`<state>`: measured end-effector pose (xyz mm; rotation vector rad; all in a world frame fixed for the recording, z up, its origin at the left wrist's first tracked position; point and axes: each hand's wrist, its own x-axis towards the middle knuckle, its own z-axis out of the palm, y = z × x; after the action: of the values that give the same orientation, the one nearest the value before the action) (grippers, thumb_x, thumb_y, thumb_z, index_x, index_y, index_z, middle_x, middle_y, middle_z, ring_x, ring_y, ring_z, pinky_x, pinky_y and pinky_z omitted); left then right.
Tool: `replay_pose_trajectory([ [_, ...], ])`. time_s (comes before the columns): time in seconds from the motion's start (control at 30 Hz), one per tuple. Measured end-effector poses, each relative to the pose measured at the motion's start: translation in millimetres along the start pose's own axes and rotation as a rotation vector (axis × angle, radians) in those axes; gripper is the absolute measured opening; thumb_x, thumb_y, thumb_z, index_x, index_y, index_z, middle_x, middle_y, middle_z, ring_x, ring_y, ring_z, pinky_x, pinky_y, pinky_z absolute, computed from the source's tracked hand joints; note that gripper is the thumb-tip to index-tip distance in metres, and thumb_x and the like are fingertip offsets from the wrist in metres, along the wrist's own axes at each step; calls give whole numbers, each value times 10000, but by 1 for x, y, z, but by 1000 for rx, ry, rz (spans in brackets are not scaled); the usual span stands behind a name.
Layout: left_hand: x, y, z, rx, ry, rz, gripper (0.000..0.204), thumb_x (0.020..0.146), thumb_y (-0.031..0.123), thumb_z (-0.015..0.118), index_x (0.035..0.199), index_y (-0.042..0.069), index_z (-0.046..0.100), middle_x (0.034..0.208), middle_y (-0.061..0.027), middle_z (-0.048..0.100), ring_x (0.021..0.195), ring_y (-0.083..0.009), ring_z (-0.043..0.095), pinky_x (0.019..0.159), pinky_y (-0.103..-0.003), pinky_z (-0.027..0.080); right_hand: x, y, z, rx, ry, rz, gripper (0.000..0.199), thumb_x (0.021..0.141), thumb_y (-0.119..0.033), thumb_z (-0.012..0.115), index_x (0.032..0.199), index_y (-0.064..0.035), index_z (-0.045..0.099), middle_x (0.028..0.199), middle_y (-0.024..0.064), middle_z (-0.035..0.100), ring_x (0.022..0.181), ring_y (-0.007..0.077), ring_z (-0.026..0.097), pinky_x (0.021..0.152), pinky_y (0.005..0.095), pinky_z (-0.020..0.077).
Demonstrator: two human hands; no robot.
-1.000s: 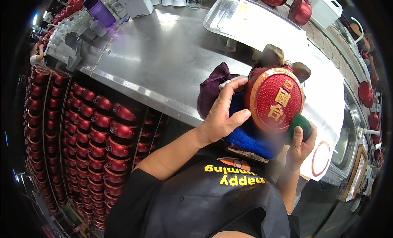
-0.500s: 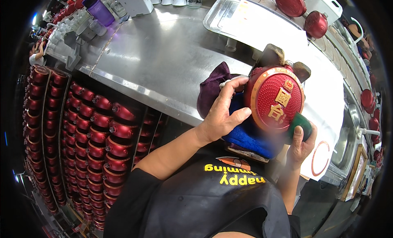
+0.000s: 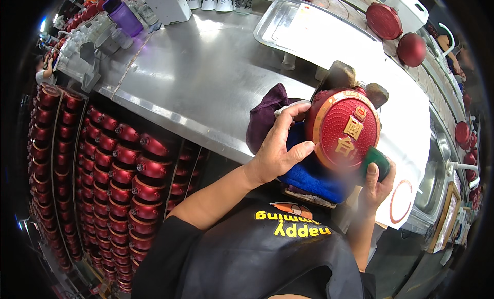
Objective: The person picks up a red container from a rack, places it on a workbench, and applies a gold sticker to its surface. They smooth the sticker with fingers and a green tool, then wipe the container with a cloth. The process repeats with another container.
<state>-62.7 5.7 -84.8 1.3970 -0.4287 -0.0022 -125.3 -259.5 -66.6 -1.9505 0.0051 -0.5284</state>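
A round, flat red bottle (image 3: 337, 137) with gold raised characters and a gold rim lies tilted on a blue cloth (image 3: 315, 183), its neck pointing away between two dark, worn pads (image 3: 339, 74). At its left side, my left hand (image 3: 278, 152) has thumb and forefinger spread apart, the tips touching or very near the rim. My right hand (image 3: 378, 186) pinches a flat green scraper (image 3: 375, 164) against the bottle's lower right edge. Behind my left fingers sits a bunched purple cloth (image 3: 266, 116).
Stacked red bottles (image 3: 121, 178) fill the racks at left. A metal tray (image 3: 275, 26) and white sheets (image 3: 406, 114) lie beyond the bottle. Along the right runs a conveyor carrying red bottles (image 3: 385, 21), with a sink (image 3: 435, 180) nearby. A purple bottle (image 3: 123, 17) stands at far left.
On the conveyor, the red bottles have shifted rightward and nearer, and another shows at the top edge. Both hands and the bottle between them keep nearly the same place.
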Motion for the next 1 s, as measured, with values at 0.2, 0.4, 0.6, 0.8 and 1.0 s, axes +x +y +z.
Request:
replay_pose_trajectory([
  [0.2, -9, 9, 2, 321, 67, 181, 651, 939, 305, 760, 1410, 5, 427, 1363, -160, 496, 1300, -269, 468, 1128, -397, 356, 0, 0, 1, 47, -8, 11, 294, 1024, -194, 681, 1195, 17, 570, 1091, 78, 621, 984, 141, 589, 896, 273, 483],
  [0.4, -8, 20, 6, 632, 98, 323, 241, 893, 192, 765, 1033, 57, 621, 1421, -272, 507, 1329, -390, 465, 1136, -440, 331, -1, 2, 1, 31, -5, 1, 293, 1026, -182, 677, 1208, 20, 567, 1088, 77, 624, 980, 139, 593, 896, 273, 487],
  [0.6, -2, 21, 9, 590, 121, 368, 176, 926, 188, 714, 1011, 77, 607, 1463, -318, 461, 1332, -431, 418, 1124, -487, 307, -2, 3, 0, 70, -16, 16, 300, 1028, -177, 674, 1220, 25, 563, 1096, 79, 629, 992, 139, 600, 899, 272, 491],
  [0.8, -4, 19, 11, 551, 118, 331, 158, 941, 166, 701, 1016, 66, 605, 1407, -286, 522, 1338, -419, 425, 1119, -484, 306, -3, 6, 0, 70, -10, 16, 310, 1028, -180, 676, 1226, 27, 559, 1103, 79, 630, 1000, 140, 601, 906, 273, 492],
  [1.0, -9, 20, 10, 510, 96, 220, 202, 951, 153, 697, 1085, 47, 589, 1178, -176, 583, 1197, -379, 488, 1073, -465, 343, -3, 10, -1, 57, 1, 18, 337, 1025, -202, 683, 1237, 28, 559, 1108, 82, 631, 1005, 145, 601, 915, 277, 491],
])
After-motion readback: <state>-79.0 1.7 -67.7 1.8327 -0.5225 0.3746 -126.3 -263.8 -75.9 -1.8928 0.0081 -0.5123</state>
